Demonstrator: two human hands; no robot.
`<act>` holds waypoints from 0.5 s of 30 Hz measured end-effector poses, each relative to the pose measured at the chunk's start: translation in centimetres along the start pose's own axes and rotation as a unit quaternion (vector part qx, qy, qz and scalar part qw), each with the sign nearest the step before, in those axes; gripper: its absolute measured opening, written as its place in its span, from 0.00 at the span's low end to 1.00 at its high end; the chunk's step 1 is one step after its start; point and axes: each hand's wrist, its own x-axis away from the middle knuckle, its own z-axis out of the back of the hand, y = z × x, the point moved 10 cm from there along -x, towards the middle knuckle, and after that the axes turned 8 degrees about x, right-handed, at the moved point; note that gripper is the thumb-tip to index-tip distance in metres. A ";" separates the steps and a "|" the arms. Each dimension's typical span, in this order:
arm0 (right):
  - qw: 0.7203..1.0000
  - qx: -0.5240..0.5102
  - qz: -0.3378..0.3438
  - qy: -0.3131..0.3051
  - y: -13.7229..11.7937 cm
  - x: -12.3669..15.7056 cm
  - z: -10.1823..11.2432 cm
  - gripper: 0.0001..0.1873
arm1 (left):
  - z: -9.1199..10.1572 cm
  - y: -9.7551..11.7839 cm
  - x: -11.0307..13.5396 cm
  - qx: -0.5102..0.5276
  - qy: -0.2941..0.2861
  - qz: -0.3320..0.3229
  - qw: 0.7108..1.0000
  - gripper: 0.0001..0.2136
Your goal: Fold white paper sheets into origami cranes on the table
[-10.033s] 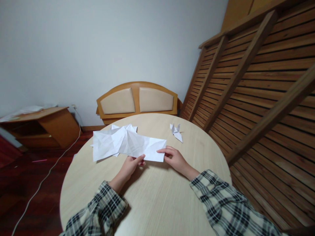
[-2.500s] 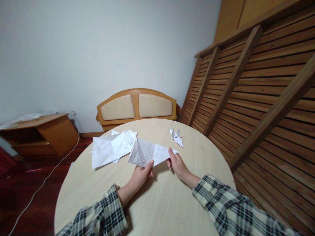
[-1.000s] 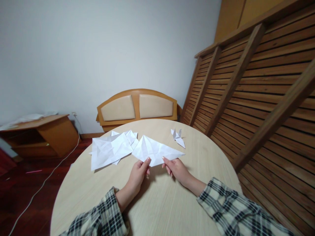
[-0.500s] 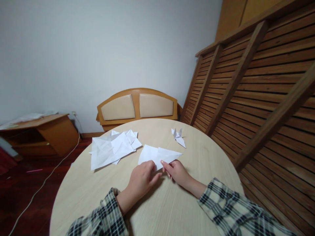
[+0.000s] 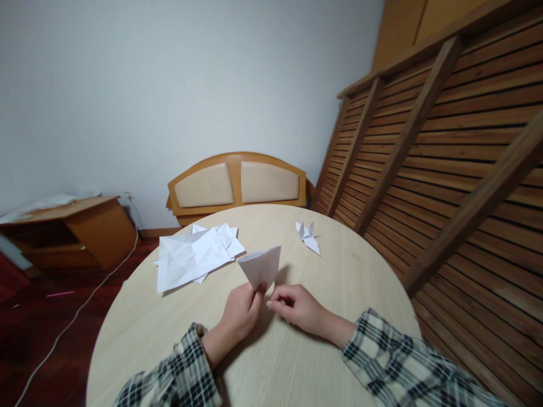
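My left hand (image 5: 240,312) pinches the lower tip of a folded white paper (image 5: 261,267) between thumb and fingers. The paper is held up off the table as a triangle, its wide edge on top and its layers slightly parted there. Just right of that tip is my right hand (image 5: 299,308), its fingers curled and closed; I see nothing in them, and it looks apart from the paper. A white origami crane (image 5: 309,239) sits beyond my right hand. To the left lies a loose stack of creased white paper sheets (image 5: 193,257).
Everything rests on a round light wood table (image 5: 331,362). A padded wooden headboard (image 5: 235,181) stands behind it, and a slatted wooden frame (image 5: 424,158) leans along the right. At the left are a low desk (image 5: 93,232) and a white cable (image 5: 78,311) on the floor.
The folded paper has been lifted and turned upright in my left hand. My right hand has let go of its edge and now lies closed beside it.
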 end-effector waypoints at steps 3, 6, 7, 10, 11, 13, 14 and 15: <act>1.000 0.010 -0.014 0.007 0.6 -0.2 0.1 0.13 | 0.5 -1.3 -0.2 0.068 0.033 0.069 0.995 0.25; 0.999 0.027 -0.008 0.020 0.4 -0.3 0.5 0.14 | 1.4 -2.3 -0.3 0.181 0.088 0.124 0.972 0.24; 0.999 0.033 -0.008 0.025 0.3 -0.3 0.6 0.14 | 1.8 -2.8 -0.3 0.228 0.112 0.142 0.957 0.22; 0.998 0.014 -0.026 0.050 0.9 -0.4 1.1 0.10 | 2.0 -4.6 -0.2 0.386 0.166 0.210 0.883 0.17; 0.997 -0.004 -0.036 0.062 1.3 -0.4 1.4 0.09 | 1.9 -5.3 -0.1 0.435 0.184 0.233 0.850 0.15; 0.994 -0.043 -0.053 0.088 2.3 -0.5 2.0 0.15 | 1.6 -6.3 0.2 0.516 0.210 0.270 0.785 0.12; 0.991 -0.054 -0.058 0.107 2.8 -0.6 2.4 0.19 | 1.3 -6.5 0.3 0.547 0.213 0.284 0.758 0.11; 0.989 -0.063 -0.062 0.123 3.2 -0.6 2.7 0.22 | 1.1 -6.5 0.3 0.573 0.210 0.292 0.737 0.10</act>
